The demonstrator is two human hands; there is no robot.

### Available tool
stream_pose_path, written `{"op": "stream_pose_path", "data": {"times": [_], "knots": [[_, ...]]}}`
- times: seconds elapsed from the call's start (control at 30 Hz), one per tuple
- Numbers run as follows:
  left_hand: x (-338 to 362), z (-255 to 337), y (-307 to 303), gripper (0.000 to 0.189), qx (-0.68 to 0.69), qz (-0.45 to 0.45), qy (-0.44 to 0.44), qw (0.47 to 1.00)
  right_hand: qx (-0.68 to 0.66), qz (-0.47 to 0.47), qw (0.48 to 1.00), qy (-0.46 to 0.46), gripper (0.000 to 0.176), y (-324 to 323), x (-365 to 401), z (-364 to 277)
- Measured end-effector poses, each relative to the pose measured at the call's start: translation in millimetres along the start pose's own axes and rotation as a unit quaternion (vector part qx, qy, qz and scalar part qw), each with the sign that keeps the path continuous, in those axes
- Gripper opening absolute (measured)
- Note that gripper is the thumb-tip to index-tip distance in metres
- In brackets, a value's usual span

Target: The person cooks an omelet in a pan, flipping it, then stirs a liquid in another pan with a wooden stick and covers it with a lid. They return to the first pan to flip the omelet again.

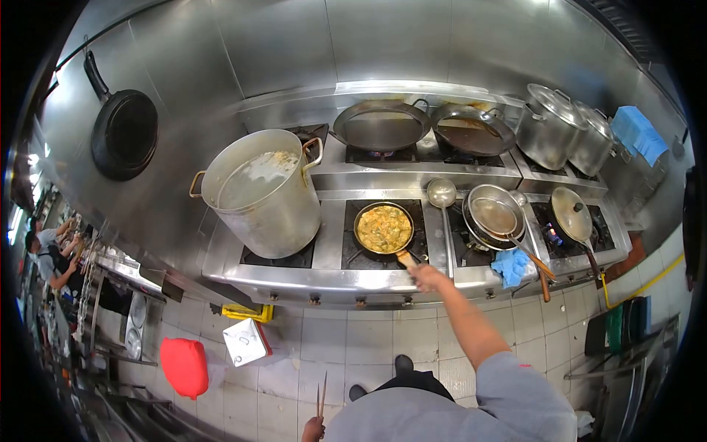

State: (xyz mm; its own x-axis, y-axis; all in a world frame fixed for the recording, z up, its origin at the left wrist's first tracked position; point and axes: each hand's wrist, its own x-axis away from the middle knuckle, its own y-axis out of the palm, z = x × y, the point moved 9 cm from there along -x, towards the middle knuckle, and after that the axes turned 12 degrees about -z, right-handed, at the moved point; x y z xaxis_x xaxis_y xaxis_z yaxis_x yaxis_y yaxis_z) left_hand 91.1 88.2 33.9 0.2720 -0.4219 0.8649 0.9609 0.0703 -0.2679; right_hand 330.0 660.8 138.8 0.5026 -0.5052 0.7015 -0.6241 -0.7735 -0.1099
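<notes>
My right hand [428, 278] is closed around the handle of a small frying pan [378, 253], which sits on a front burner. A yellow, chunky egg-like mixture [384, 228] fills the pan. Low in the view, away from the stove, my left hand [313, 429] grips a pair of metal tongs [322, 396], their tips pointing up and apart. Just right of the pan lies a long-handled ladle [443, 199] on the stovetop. To the pan's left stands a large stockpot [272, 221] with cloudy liquid inside.
Two wide pans [383, 132] rest on the back burners. Lidded pots [549, 136] stand at right. Strainers [495, 214], a blue cloth [510, 267] and a lidded pan [571, 214] occupy the front right. A red stool [184, 367] and a tin [245, 342] are on the floor.
</notes>
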Motion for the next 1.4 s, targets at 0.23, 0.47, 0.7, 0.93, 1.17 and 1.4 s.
{"op": "stream_pose_path", "data": {"times": [0.23,0.47,0.7,0.93,1.17,1.4], "knots": [[7.4,-10.5,-0.4,0.040,0.007,0.004,-0.025,1.000,0.387,0.363,0.847,0.042,0.035,-90.2,51.1,-46.4],[12.8,-6.9,3.1,0.039,0.012,0.002,-0.042,0.999,0.145,0.239,0.959,-0.038,0.037,4.6,13.0,-28.9],[-15.6,-14.8,7.8,0.030,0.128,-0.042,0.045,0.990,-0.081,0.087,0.988,-0.096,0.032,56.9,1.6,-33.8],[-26.5,-26.7,-2.7,0.028,0.091,-0.046,0.009,0.995,-0.058,0.130,0.987,-0.074,0.030,57.4,5.9,-38.5],[-43.7,-42.3,-16.6,0.029,0.116,-0.040,0.054,0.991,-0.088,0.092,0.989,-0.082,0.033,58.8,6.8,-28.8],[-83.0,-90.7,-30.4,0.040,0.011,-0.006,0.089,0.996,-0.117,0.133,0.976,-0.127,0.034,53.9,42.8,43.0]]}}
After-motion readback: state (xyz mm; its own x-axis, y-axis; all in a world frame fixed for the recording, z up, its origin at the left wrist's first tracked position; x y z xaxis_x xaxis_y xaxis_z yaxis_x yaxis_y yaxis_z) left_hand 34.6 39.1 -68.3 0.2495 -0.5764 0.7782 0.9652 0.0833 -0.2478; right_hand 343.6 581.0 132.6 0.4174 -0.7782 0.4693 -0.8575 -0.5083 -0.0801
